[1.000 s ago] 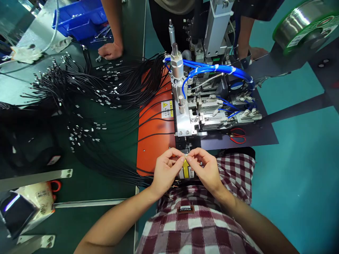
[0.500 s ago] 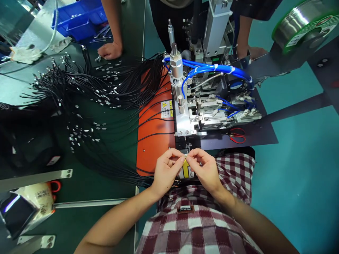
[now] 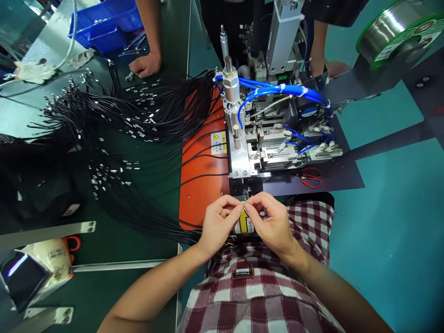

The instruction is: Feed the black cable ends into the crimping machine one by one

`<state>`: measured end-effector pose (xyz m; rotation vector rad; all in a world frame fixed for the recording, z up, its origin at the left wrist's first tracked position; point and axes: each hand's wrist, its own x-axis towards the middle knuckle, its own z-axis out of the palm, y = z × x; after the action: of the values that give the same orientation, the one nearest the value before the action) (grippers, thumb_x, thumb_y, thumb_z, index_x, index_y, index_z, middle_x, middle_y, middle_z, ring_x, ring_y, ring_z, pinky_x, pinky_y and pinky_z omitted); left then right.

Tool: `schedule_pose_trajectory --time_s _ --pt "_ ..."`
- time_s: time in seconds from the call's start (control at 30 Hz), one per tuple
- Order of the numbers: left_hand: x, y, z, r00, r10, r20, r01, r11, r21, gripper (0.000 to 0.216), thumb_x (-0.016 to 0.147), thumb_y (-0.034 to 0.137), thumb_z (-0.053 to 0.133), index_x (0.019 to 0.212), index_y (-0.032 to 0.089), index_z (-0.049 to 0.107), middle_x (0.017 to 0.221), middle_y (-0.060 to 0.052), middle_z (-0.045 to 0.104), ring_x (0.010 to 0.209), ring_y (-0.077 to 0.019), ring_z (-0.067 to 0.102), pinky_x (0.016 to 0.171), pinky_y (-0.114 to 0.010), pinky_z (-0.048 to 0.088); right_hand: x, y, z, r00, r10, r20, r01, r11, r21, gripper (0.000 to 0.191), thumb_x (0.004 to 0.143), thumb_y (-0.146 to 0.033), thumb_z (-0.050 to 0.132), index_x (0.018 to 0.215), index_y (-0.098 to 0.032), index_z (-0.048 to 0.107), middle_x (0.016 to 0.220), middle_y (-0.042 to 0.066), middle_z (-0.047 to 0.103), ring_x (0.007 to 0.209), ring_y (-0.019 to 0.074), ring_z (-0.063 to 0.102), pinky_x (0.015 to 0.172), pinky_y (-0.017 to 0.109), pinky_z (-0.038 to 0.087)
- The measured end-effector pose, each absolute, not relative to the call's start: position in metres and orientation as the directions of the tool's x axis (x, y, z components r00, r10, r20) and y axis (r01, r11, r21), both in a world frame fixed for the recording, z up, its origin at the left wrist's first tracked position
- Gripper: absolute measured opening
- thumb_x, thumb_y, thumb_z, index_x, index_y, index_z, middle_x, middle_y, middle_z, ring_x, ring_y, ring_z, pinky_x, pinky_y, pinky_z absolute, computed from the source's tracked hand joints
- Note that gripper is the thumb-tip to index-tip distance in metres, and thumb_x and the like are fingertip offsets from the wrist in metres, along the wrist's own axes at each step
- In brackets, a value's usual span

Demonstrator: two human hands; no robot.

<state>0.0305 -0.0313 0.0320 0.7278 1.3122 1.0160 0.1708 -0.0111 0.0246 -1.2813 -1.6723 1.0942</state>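
Observation:
My left hand (image 3: 218, 222) and my right hand (image 3: 272, 224) meet tip to tip in front of my body, each in a pinch of thumb and forefinger. Whatever lies between the fingertips is tiny and mostly covered, so I cannot make it out. Just beyond them is the near end of a metal machine (image 3: 241, 159) with blue air tubes (image 3: 287, 89). A yellow-marked label (image 3: 243, 225) shows below the fingertips. Beside my left wrist, stripped wire ends (image 3: 231, 239) stick out from a bundle of black cables (image 3: 149, 224).
An orange plate (image 3: 201, 194) carries single black cables into the machine. More cables with metal tips (image 3: 135, 125) spread over the green table. Red-handled scissors (image 3: 311, 177) lie right of the machine, below a solder wire spool (image 3: 398, 32). Another person's hand (image 3: 145, 64) rests near a blue bin (image 3: 104, 27).
My right hand has tilted and shifted slightly, its knuckles a little farther right. Both pinches stay together at the same spot. The other person's hand has barely moved.

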Motion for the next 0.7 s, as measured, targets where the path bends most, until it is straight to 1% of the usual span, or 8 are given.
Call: schedule_pose_trajectory --time_s 0.17,0.27,0.3,0.37,0.47,0.57,0.63,0.7 --pt "0.03 -0.031 0.031 -0.048 0.904 -0.425 -0.21 0.407 0.889 0.024 0.077 0.035 0.069 0.074 0.015 0.055 0.05 0.008 0.042 0.039 -0.0026 0.031 0.039 -0.016 0.021 0.171 -0.018 0.021 -0.269 0.935 0.23 0.445 0.332 -0.832 0.009 0.087 -0.016 0.053 0.08 -0.021 0.056 0.076 0.005 0.062 0.07 0.0183 0.055 0.066 0.032 0.039" --pt "0.028 -0.031 0.031 -0.025 0.908 -0.419 -0.226 0.403 0.887 0.019 0.079 0.029 0.067 0.075 0.015 0.056 0.052 0.007 0.043 0.041 -0.0029 0.035 0.04 -0.016 0.023 0.172 -0.02 0.02 -0.308 0.917 0.255 0.452 0.377 -0.809 0.008 0.087 -0.016 0.052 0.082 -0.019 0.056 0.075 0.005 0.06 0.069 0.018 0.053 0.066 0.033 0.038" --pt "0.028 -0.031 0.032 -0.016 0.909 -0.416 -0.234 0.401 0.886 0.017 0.079 0.028 0.067 0.075 0.015 0.056 0.054 0.006 0.044 0.041 -0.0028 0.036 0.041 -0.016 0.024 0.173 -0.02 0.02 -0.308 0.923 0.23 0.433 0.351 -0.83 0.008 0.088 -0.017 0.052 0.081 -0.019 0.055 0.075 0.004 0.059 0.069 0.0176 0.052 0.066 0.032 0.039" --pt "0.027 -0.032 0.033 -0.003 0.911 -0.413 -0.252 0.399 0.882 0.016 0.079 0.026 0.067 0.076 0.014 0.057 0.061 0.005 0.047 0.042 -0.0021 0.037 0.041 -0.016 0.025 0.173 -0.019 0.021 -0.29 0.949 0.122 0.36 0.226 -0.905 0.011 0.089 -0.02 0.052 0.078 -0.019 0.055 0.075 0.003 0.058 0.069 0.0161 0.051 0.065 0.03 0.04" --pt "0.027 -0.033 0.031 0.0 0.926 -0.379 -0.251 0.366 0.896 0.016 0.079 0.027 0.068 0.078 0.014 0.059 0.075 0.003 0.052 0.043 -0.0008 0.038 0.04 -0.017 0.025 0.172 -0.016 0.02 -0.286 0.95 -0.123 0.173 -0.075 -0.982 0.016 0.09 -0.027 0.052 0.076 -0.019 0.053 0.068 -0.001 0.053 0.06 0.0122 0.048 0.057 0.026 0.04" --pt "0.027 -0.034 0.027 0.002 0.951 -0.308 -0.187 0.303 0.934 0.016 0.079 0.029 0.068 0.078 0.014 0.061 0.084 0.001 0.052 0.045 -0.0009 0.038 0.04 -0.017 0.027 0.174 -0.013 0.017 -0.351 0.89 -0.291 0.011 -0.307 -0.952 0.021 0.087 -0.035 0.056 0.075 -0.018 0.051 0.059 -0.005 0.045 0.049 0.0091 0.042 0.047 0.023 0.035" --pt "0.026 -0.034 0.027 0.02 0.964 -0.265 -0.087 0.265 0.96 0.015 0.08 0.029 0.066 0.078 0.015 0.062 0.084 0.0 0.053 0.052 -0.0038 0.044 0.044 -0.018 0.032 0.178 -0.01 0.016 -0.384 0.861 -0.334 -0.036 -0.376 -0.926 0.024 0.084 -0.038 0.059 0.073 -0.018 0.051 0.056 -0.006 0.044 0.047 0.0083 0.04 0.045 0.022 0.033" --pt "0.023 -0.032 0.028 0.052 0.972 -0.229 0.068 0.225 0.972 0.012 0.082 0.028 0.064 0.084 0.016 0.064 0.085 -0.002 0.055 0.061 -0.0079 0.049 0.052 -0.019 0.038 0.182 -0.005 0.016 -0.38 0.859 -0.343 -0.034 -0.384 -0.923 0.025 0.082 -0.039 0.061 0.073 -0.018 0.052 0.055 -0.006 0.046 0.047 0.0081 0.04 0.045 0.022 0.032"
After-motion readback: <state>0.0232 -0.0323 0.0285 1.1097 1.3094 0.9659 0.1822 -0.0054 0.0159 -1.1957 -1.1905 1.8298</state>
